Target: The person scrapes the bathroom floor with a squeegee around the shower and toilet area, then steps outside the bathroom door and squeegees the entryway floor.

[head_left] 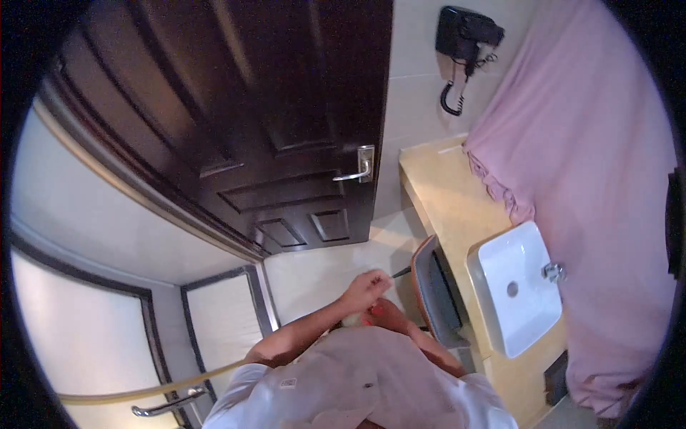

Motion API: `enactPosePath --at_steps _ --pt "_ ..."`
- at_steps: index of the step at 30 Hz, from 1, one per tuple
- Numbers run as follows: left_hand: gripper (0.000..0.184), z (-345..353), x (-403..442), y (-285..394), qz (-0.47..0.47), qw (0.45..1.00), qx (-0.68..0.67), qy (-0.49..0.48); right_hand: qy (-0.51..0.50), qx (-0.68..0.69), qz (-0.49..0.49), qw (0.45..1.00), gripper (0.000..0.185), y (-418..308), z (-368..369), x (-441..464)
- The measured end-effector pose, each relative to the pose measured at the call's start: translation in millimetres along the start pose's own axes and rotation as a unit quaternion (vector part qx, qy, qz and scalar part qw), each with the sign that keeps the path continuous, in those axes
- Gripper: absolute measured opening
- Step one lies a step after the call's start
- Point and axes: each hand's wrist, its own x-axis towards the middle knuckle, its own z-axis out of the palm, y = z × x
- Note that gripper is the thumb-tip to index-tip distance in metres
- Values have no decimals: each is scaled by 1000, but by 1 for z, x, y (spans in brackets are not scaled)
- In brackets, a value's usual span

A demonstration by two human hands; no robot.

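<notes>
In front of my belly, both my hands are close together. My left hand (366,287) is above and a little left, its fingers curled together; what they hold, if anything, is too small to make out. Just below it, my right hand (389,318) is closed around a small red thing (378,309), mostly hidden by the fingers, whose kind I cannot tell. To the right of the hands is a chair (437,293) with a brown-edged, grey back.
A dark brown door (286,93) with a metal handle (364,164) stands ahead. At right, a wooden counter (446,186) carries a white washbasin (509,289) with a tap (553,272). A pink curtain (586,186) hangs beside it. A black hair dryer (468,34) is wall-mounted.
</notes>
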Motion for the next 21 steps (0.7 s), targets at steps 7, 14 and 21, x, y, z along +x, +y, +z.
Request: enactPosePath --at_steps 7,14,21 --pt "55 -101 75 39 216 859 415 206 85 78 56 992 30 -19 2 3" --pt "80 -175 143 43 182 745 587 261 -14 -1 58 998 29 56 78 18" --pt "79 -179 149 41 69 759 617 194 89 153 110 978 44 57 92 8"
